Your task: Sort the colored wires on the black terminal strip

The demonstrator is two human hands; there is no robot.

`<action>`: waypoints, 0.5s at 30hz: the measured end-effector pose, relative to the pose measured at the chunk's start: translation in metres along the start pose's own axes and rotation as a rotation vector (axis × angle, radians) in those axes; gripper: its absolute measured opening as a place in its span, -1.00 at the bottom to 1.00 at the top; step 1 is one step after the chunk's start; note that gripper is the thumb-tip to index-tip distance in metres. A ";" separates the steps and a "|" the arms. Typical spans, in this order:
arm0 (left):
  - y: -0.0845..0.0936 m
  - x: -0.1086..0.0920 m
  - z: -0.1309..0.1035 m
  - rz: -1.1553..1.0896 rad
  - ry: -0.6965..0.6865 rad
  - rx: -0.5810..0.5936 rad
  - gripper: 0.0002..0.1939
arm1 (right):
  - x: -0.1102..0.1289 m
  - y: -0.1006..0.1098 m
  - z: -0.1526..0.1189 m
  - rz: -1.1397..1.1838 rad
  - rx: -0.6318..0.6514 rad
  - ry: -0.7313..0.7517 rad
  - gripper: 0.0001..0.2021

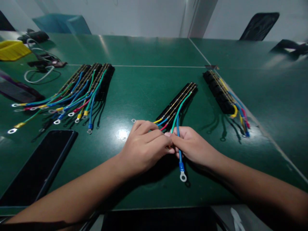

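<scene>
A black terminal strip (178,101) with brass-coloured rails lies tilted on the green table in front of me. Yellow, blue, red and green wires come off its near end. My left hand (146,144) is closed over the wires, fingertips pinched together by the green one. Against it, my right hand (190,142) pinches the green wire (176,117) between thumb and fingers. The blue wire (180,154) runs past the right thumb and ends in a ring terminal (183,176) that hangs free toward me. The green wire's end is hidden by my fingers.
Several wired terminal strips (96,75) lie together at the left, their ring terminals toward me. Another strip (218,93) lies at the right. A phone (38,166) is at the near left, with a yellow bin (13,50) and cables (43,61) behind it.
</scene>
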State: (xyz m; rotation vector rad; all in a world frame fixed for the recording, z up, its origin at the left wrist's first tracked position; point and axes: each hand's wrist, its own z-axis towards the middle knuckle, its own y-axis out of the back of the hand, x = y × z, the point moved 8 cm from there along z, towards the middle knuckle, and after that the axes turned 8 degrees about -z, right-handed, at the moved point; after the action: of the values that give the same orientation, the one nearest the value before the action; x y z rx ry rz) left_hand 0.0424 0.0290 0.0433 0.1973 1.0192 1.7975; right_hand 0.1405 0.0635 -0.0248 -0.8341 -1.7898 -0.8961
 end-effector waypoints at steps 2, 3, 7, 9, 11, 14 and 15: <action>0.002 -0.002 0.000 0.007 -0.036 -0.018 -0.87 | -0.002 0.000 0.000 0.022 -0.008 -0.015 -0.72; 0.002 -0.003 -0.001 0.004 -0.055 -0.023 -0.87 | -0.003 0.000 -0.001 0.032 -0.010 -0.020 -0.71; 0.002 -0.005 -0.002 -0.007 -0.091 -0.030 -0.88 | -0.002 0.000 -0.001 0.041 -0.008 -0.007 -0.70; 0.000 -0.002 -0.002 -0.018 -0.058 -0.009 -0.89 | -0.001 0.000 -0.001 0.018 -0.001 0.006 -0.70; -0.002 0.002 -0.001 -0.026 -0.002 0.014 -0.89 | 0.000 0.000 -0.001 -0.016 0.000 0.005 -0.70; -0.003 0.006 0.001 -0.046 0.077 0.048 -0.86 | 0.000 0.001 0.000 -0.044 -0.007 -0.002 -0.70; -0.003 0.007 0.001 -0.056 0.097 0.064 -0.86 | 0.001 0.000 -0.001 -0.048 -0.009 0.002 -0.70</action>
State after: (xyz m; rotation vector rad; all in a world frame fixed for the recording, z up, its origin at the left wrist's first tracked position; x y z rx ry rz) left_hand 0.0423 0.0360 0.0395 0.1210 1.1415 1.7390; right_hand 0.1408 0.0632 -0.0240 -0.7984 -1.8126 -0.9363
